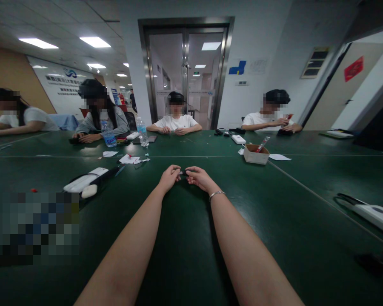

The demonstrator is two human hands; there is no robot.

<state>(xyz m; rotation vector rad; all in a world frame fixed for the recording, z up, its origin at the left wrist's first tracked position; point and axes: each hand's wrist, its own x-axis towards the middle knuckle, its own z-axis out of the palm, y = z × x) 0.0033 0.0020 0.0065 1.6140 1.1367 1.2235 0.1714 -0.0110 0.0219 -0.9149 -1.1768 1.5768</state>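
Observation:
Above the middle of the green table [185,238], my two hands meet at a small black-and-silver stick-like object [182,173]. My left hand [170,177] pinches its silver end between thumb and fingers. The dark end is gripped by the fingertips of my right hand [199,177], whose wrist wears a silver bangle [217,194]. The object is small and partly covered by fingers, so its exact kind does not show.
Left of my arms lie a white power bank [86,180] with a black cable and a pale rounded item [89,191]. Ahead right stands a small cardboard box [256,155]; ahead left are paper scraps [130,159] and water bottles [142,134]. Several people sit across the table.

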